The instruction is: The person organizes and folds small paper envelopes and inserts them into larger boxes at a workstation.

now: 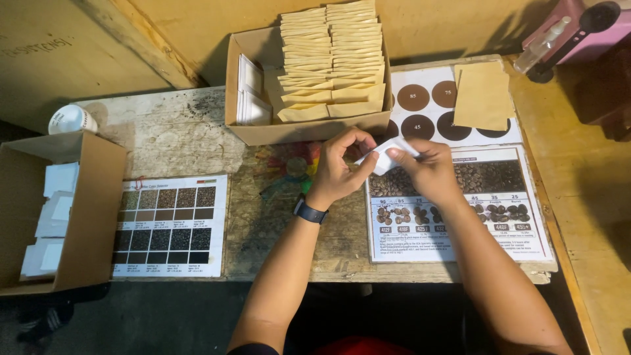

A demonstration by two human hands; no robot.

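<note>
**A:** Table (190,131) first: worn wood, scuffed, w/ a yellowish wall behind. What's cut off?

**B:** Big cardboard box (98,197) on the left runs off frame, white packets inside only partly seen. Pink thing top right is cropped, can't tell what it is.

**A:** Center box (309,131)?

**B:** Open, stacked w/ tan envelopes (332,59). Coffee bean chart (460,217) lies under the hands, partly covered.

**A:** Hands now?

**B:** Left hand (338,171) and right hand (427,171) both pinch a small white packet (388,154), held just above the chart, in front of the center box. Fingers hide most of it.

**A:** Smaller bits?

**B:** Loose tan envelope (483,95) on the circle chart, dark wristband (309,212) on the left wrist.
</note>
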